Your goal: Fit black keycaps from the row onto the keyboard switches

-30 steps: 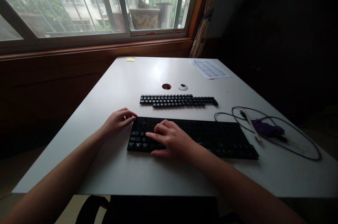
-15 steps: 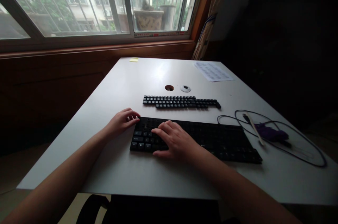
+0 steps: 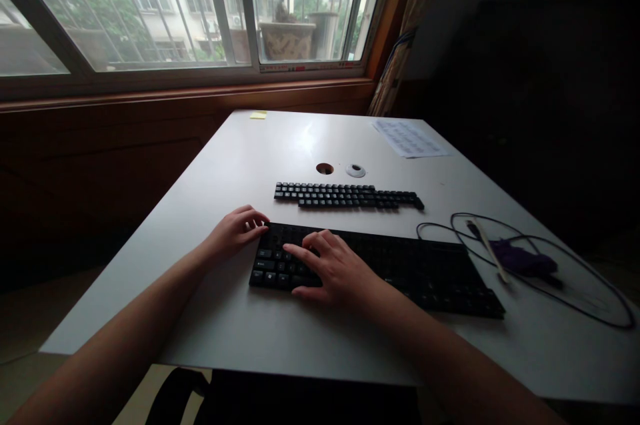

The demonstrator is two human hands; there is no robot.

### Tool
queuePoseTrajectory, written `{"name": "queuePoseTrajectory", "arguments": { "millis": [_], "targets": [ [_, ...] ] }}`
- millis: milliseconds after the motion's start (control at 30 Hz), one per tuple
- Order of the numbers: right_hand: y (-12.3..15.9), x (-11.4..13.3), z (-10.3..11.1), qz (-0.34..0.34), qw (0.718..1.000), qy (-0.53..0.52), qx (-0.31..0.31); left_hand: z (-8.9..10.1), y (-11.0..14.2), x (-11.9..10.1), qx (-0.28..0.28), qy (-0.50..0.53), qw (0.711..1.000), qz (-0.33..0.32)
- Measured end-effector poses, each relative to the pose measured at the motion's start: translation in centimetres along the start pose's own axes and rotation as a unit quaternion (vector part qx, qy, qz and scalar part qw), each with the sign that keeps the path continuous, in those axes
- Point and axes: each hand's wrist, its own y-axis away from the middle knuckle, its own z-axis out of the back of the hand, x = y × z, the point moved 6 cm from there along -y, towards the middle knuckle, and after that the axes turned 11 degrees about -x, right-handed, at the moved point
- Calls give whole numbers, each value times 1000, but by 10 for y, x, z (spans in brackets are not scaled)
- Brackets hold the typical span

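Note:
A black keyboard (image 3: 400, 265) lies on the table in front of me, many of its keycaps off and a few remaining at its lower left. My left hand (image 3: 240, 228) holds the keyboard's far left corner between thumb and fingers. Over the left part of the keyboard is my right hand (image 3: 330, 265), its index finger stretched to the keys and its thumb apart at the near edge. I see nothing held in it. Just beyond the keyboard, loose black keycaps (image 3: 345, 195) stand in close rows.
To the right lie a looped black cable (image 3: 575, 245), a purple cloth-like item (image 3: 523, 257) and a thin pale stick (image 3: 490, 251). Printed sheets (image 3: 410, 138) and a yellow sticky note (image 3: 258, 115) are at the back. The white table (image 3: 225, 165) has a round hole (image 3: 325, 169) and a grey ring (image 3: 355, 171).
The view has shifted slightly. My right index finger now reaches out straighter toward the left keys, with the other fingers more curled. My left hand stays at the corner.

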Motion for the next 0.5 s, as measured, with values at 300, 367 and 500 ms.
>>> {"name": "queuePoseTrajectory", "arguments": {
  "millis": [300, 367, 500],
  "targets": [
    [-3, 3, 5, 31, 999, -25, -24, -1, 1, 2, 3, -3, 1000, 1],
    [-3, 3, 5, 29, 999, -22, -23, -1, 1, 3, 3, -2, 1000, 3],
    [-4, 5, 8, 33, 999, -16, -29, -1, 1, 3, 3, -3, 1000, 1]
  ]
}}
